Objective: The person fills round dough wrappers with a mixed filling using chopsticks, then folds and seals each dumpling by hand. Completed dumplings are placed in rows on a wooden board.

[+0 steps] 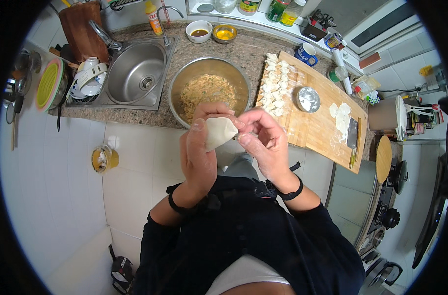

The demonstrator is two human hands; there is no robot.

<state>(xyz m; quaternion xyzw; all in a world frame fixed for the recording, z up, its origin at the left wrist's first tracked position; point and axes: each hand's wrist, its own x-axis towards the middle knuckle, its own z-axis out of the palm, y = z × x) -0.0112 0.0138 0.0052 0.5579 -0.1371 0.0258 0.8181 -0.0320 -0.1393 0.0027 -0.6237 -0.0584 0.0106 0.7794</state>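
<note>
A folded dumpling [219, 133] of pale dough rests in my left hand [198, 156], between thumb and fingers, over the counter's front edge. At its right corner, the thumb and index finger of my right hand [266, 143] pinch the dough's edge. Flour dusts both hands. Just beyond them is a steel mixing bowl [174, 94] of minced filling [209, 90]. To the right, a wooden board [301, 127] bears rows of shaped dumplings [273, 86], a small steel bowl of flour [308, 99] and a pile of round dough wrappers [342, 116].
A cleaver [352, 138] lies at the board's right end, which overhangs the counter. Behind the mixing bowl are a white bowl of dark liquid [199, 31] and a small bowl with egg [224, 34]. A blue mug [306, 54] stands behind the board. The sink [135, 73] is at left.
</note>
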